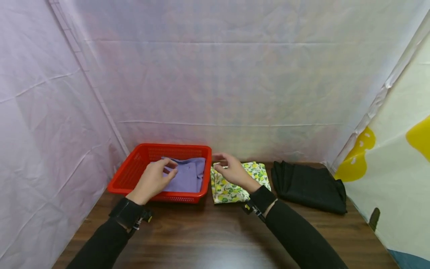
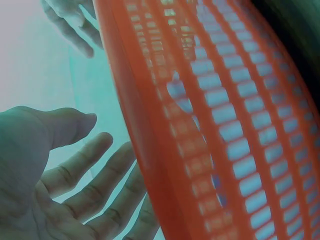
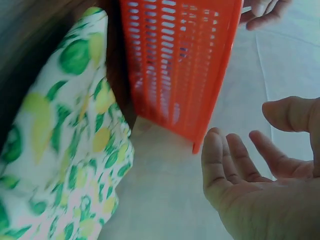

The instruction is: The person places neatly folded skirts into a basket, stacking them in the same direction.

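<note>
Between hands (image 1: 154,181), red basket's right rim (image 1: 207,172); lemon-print cloth (image 1: 231,191) beside.

We could read no text, label, brand, number or sign on anything in the head view or in either of the wrist views.

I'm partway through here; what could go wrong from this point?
The right hand is near the red basket's rim, so it could bump it and jostle the purple cloth inside. The black cloth lies near the table's right edge, so a careless tug might slide it off.
</note>
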Tool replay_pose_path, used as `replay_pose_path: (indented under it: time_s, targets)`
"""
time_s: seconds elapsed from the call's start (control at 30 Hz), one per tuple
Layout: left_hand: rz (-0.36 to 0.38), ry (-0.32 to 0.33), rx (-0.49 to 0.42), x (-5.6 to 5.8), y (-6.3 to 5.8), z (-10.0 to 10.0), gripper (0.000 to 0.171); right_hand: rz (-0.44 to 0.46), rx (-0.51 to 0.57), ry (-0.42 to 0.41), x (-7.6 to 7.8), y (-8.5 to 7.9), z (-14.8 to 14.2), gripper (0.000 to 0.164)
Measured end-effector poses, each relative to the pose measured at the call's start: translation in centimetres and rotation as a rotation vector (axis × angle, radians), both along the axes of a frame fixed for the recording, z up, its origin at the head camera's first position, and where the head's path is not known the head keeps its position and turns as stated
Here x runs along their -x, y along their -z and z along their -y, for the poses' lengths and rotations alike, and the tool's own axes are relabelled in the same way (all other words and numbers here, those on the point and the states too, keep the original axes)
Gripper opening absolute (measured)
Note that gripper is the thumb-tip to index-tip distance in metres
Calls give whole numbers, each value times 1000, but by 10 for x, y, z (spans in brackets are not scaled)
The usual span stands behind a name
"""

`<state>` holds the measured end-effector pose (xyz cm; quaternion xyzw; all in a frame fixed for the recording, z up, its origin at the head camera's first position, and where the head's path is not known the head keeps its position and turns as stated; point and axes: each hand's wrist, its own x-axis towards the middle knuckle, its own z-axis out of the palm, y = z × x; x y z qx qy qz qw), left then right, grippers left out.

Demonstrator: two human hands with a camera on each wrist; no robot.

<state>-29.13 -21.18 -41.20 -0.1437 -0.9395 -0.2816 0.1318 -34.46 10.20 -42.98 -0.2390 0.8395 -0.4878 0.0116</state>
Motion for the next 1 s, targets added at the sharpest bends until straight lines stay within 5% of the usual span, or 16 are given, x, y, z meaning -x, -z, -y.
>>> replay_pose_path:
  time_s: [0.27,0.6,0.8,1.0]
  targets:
    - [-36,57,10,-16,-1,-38,28,-33,-74,54,-11,15,-31,43]
    - [-146,147,15,-21,7,-80,26,-131,-241,61,-25,27,-69,41]
    - [-146,219,36,-25,10,-107,27,-223,-333,88,-30,39,-88,39]
    - [-147,262,88,-32,12,-131,26,-185,-410,110,-36,45,-102,36]
